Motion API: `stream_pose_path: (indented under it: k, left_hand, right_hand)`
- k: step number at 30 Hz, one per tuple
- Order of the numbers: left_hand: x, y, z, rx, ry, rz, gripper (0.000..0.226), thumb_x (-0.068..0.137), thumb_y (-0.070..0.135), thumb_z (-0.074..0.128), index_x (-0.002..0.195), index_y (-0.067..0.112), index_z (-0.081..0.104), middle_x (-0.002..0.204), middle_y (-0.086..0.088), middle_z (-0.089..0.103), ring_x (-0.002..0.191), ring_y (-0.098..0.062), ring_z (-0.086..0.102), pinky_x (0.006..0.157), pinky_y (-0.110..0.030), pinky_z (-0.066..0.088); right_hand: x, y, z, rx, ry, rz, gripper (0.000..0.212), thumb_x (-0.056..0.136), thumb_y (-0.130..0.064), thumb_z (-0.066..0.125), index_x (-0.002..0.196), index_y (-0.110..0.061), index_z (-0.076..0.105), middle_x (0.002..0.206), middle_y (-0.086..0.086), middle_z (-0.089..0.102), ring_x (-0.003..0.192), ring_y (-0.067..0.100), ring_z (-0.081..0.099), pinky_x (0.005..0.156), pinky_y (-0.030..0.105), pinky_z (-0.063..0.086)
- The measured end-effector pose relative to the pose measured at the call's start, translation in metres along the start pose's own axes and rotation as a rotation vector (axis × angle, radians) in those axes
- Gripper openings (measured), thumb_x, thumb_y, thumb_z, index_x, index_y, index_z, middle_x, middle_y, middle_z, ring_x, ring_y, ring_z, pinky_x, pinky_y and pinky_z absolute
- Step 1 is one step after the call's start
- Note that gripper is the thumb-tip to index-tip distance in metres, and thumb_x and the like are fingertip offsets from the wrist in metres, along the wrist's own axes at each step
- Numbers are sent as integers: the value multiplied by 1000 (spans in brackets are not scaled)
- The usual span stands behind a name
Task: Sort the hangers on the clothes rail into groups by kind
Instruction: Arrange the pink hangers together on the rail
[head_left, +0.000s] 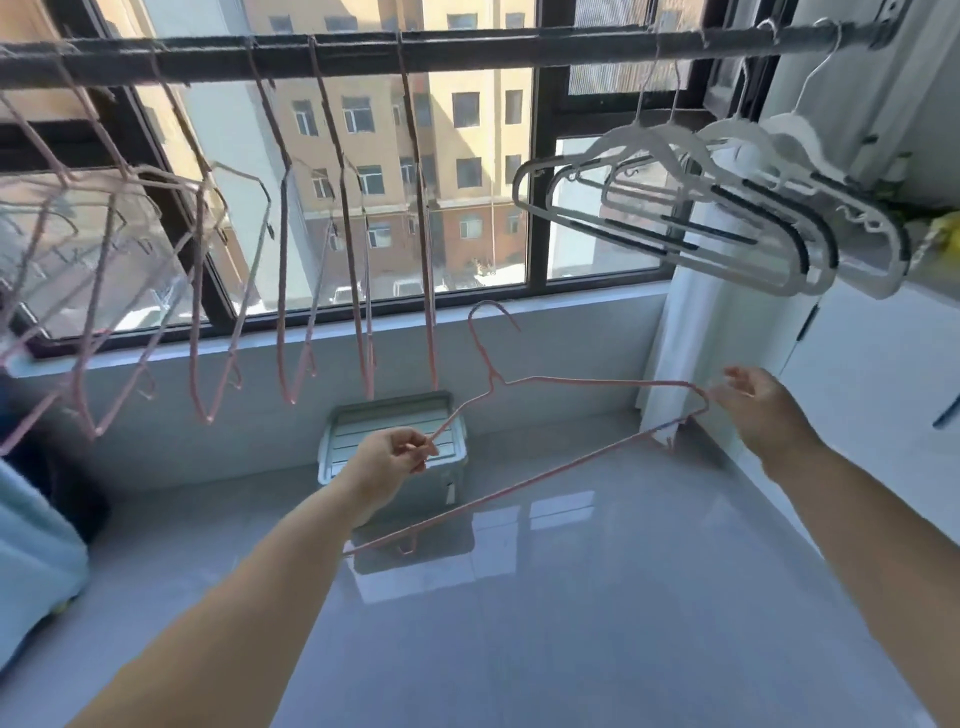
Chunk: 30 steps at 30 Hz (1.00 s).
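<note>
A dark clothes rail (467, 52) runs across the top in front of the window. Several pink wire hangers (283, 249) hang along its left and middle. Several white plastic hangers (727, 208) with dark grip strips hang bunched at its right end. Below the rail, off it, is one more pink wire hanger (582, 383). My left hand (387, 460) pinches its left shoulder wire. My right hand (758, 408) is by its right corner, fingers spread; whether they touch the wire I cannot tell.
A pale green plastic box (457, 452) stands on the glossy grey floor below the window sill. A light blue object (31, 551) is at the left edge. White panels and a white column (696, 338) fill the right side.
</note>
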<state>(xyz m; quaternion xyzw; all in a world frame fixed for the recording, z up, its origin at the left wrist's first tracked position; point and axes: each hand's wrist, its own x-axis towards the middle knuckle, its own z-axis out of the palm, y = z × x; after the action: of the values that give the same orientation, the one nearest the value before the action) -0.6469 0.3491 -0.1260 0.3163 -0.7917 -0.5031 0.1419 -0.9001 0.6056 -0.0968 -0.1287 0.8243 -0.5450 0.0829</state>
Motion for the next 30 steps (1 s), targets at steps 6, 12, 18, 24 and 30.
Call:
stream_pose_path:
  k: [6, 12, 18, 24, 30]
  left_hand:
    - [-10, 10, 24, -46, -35, -116, 21, 92, 2, 41, 90, 12, 60, 63, 1, 50, 49, -4, 44, 42, -8, 33]
    - [-6, 37, 63, -519, -54, -267, 27, 94, -3, 34, 80, 13, 50, 63, -2, 45, 38, -3, 41, 38, -14, 31]
    - [2, 62, 77, -886, -28, -362, 28, 96, -1, 31, 77, 11, 49, 64, -3, 47, 38, 0, 48, 37, -11, 41]
    - [0, 92, 76, -907, -64, -297, 21, 95, 1, 36, 84, 10, 52, 68, -5, 51, 53, -5, 50, 44, -11, 45]
    - [-23, 118, 57, -677, -112, 22, 25, 91, 3, 47, 113, 12, 53, 90, 0, 63, 79, -10, 59, 69, -17, 50]
  right_hand:
    - [-66, -6, 53, -59, -143, -214, 33, 86, -3, 57, 119, -5, 54, 118, 9, 55, 101, 14, 46, 79, 18, 34]
    - [-156, -4, 100, -132, -540, -343, 28, 92, -12, 49, 118, -23, 50, 114, -10, 54, 111, 4, 49, 92, 10, 33]
    - [-189, 4, 114, -49, -600, -215, 32, 98, -23, 34, 129, -34, 33, 115, -13, 57, 102, -3, 50, 84, 7, 36]
    - [-180, -4, 103, 53, -473, -183, 31, 92, -4, 47, 112, -27, 49, 96, -7, 65, 90, 7, 64, 77, 10, 50]
    - [-176, -30, 81, 177, -407, -243, 37, 91, -4, 50, 101, -39, 53, 88, -1, 66, 85, 6, 67, 63, 17, 54]
